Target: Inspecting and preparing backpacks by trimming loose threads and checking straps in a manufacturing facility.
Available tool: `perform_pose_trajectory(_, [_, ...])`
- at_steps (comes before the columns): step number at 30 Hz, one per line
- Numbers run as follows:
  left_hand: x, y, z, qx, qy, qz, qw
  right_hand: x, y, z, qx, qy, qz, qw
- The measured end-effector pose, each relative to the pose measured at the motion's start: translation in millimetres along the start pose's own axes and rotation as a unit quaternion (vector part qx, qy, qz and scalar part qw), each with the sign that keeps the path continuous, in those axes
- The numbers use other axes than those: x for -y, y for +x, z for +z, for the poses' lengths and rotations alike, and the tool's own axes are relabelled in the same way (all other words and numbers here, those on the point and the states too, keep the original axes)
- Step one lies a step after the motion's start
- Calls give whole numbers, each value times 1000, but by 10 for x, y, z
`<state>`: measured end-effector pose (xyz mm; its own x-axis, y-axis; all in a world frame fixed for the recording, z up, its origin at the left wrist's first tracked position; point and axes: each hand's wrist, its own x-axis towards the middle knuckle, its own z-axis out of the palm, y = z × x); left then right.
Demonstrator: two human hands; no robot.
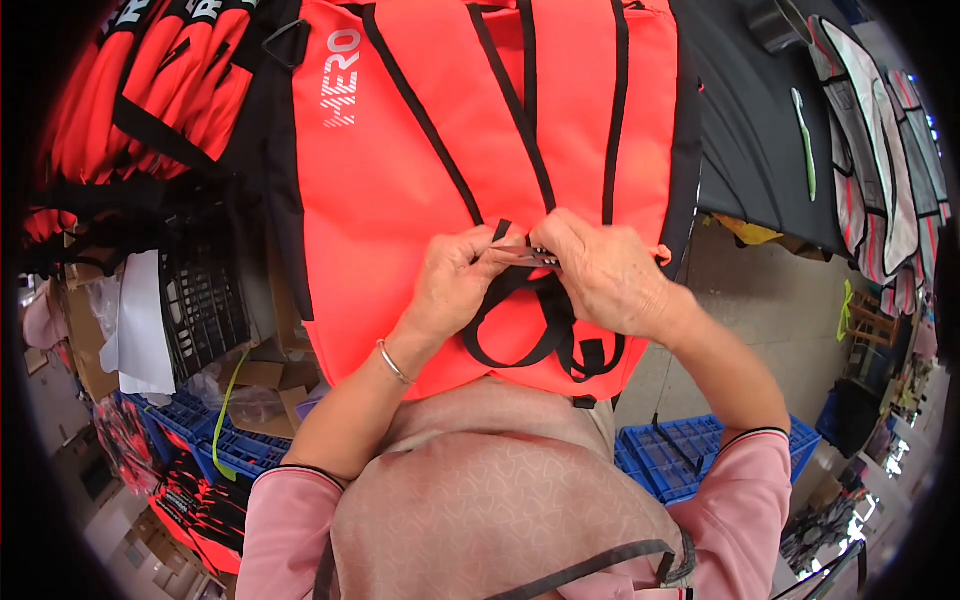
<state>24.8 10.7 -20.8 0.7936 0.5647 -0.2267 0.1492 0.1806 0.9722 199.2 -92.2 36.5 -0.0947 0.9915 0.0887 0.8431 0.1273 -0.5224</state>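
A bright red-orange backpack (370, 240) with black edging lies before me, its shoulder straps (505, 100) running toward the far side. Near its lower middle, my left hand (450, 275) is closed, pinching a black webbing strap (503, 230) whose short end sticks up from the fingers. My right hand (612, 278) grips small metal thread snips (522, 257); their blades point left and meet the left fingertips. Whether the blades touch the webbing is hidden by the fingers. Below both hands, loops of black webbing (480, 345) hang over the red fabric.
Right of the backpack, a toothbrush (806, 145) lies on a black-covered surface (760, 110), beside grey fabric pieces (870, 120). Red-and-black pieces (170, 95) are stacked at upper left. Blue crates (668, 465) stand low at both sides, and a black crate (205, 300) is at left.
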Motion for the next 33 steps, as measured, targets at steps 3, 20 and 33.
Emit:
perform_pose_trajectory(3, [56, -17, 29, 6, -18, 11, 1000, 21, -97, 71, 10, 66, 72, 995])
perform_pose_trajectory(20, [-59, -100, 49, -37, -70, -14, 997, 681, -914, 104, -131, 245, 151, 949])
perform_pose_trajectory(33, [-174, -409, 160, -33, 30, 106, 993, 690, -701, 93, -308, -66, 184, 931])
